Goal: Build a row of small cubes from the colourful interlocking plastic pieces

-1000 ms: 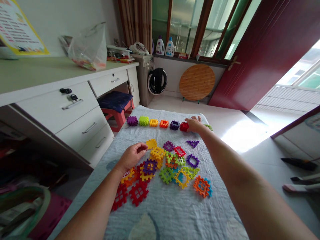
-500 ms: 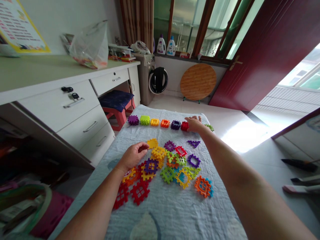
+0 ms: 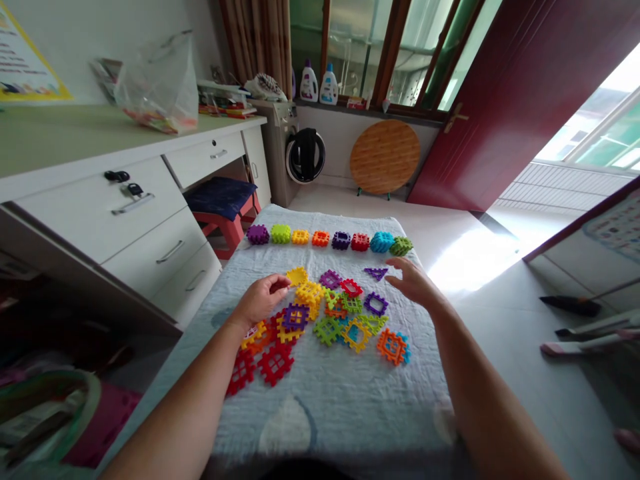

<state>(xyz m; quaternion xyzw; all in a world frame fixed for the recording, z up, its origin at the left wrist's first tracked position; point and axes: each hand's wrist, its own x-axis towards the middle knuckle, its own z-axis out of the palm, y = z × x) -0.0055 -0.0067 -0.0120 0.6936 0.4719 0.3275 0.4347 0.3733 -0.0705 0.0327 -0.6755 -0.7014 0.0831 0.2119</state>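
Note:
A row of several assembled plastic cubes runs along the far edge of a pale blue cloth [image 3: 330,400], from a purple cube [image 3: 257,234] through a red cube [image 3: 360,241] and a blue cube [image 3: 382,241] to a green cube [image 3: 401,246]. Nearer me lies a heap of flat interlocking tiles [image 3: 325,313] in many colours. My left hand [image 3: 261,299] pinches the edge of a yellow tile [image 3: 297,275]. My right hand [image 3: 416,283] hovers open, empty, beside a purple triangle tile [image 3: 376,273].
A white desk with drawers [image 3: 125,207] stands at the left, a red stool [image 3: 225,213] under it. A round wooden tabletop [image 3: 384,157] leans on the far wall beside a dark red door [image 3: 500,107]. Brooms [image 3: 575,320] lie on the floor at right.
My right hand has let go of the cubes at the far row and drawn back toward the tile heap, now open. The blue cube now shows in the row. My left hand has stayed put.

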